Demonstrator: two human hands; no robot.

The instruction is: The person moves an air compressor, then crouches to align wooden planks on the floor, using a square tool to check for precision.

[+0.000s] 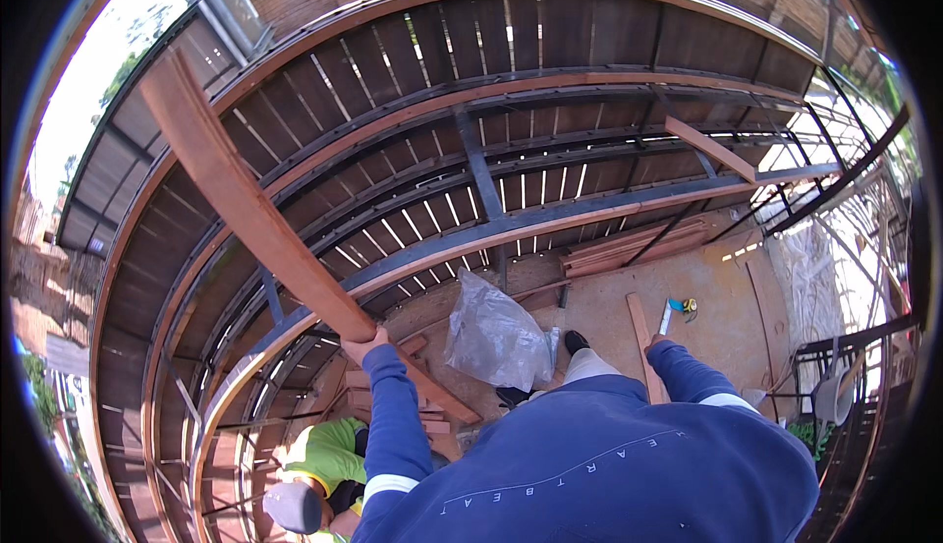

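Observation:
My left hand [365, 344] is closed around the lower part of a long reddish-brown wooden plank [250, 204]. The plank slants up to the far left, across the curved metal frame. On the right, my right hand [656, 341] is partly hidden by its blue sleeve. From its fingers sticks out a flat silvery blade with a blue end, which looks like a try square [667, 319]. A yellow tape measure [690, 308] lies just beyond, beside the blue end. Below that hand, a narrow wooden board [639, 327] lies on the floor.
A co-worker in a yellow-green shirt [322, 453] bends low at my left, near stacked wood pieces [359, 398]. A clear plastic bag [493, 332] lies before my feet. Ahead run metal rails [550, 228] with dark slats behind; more planks [629, 248] lie along their base.

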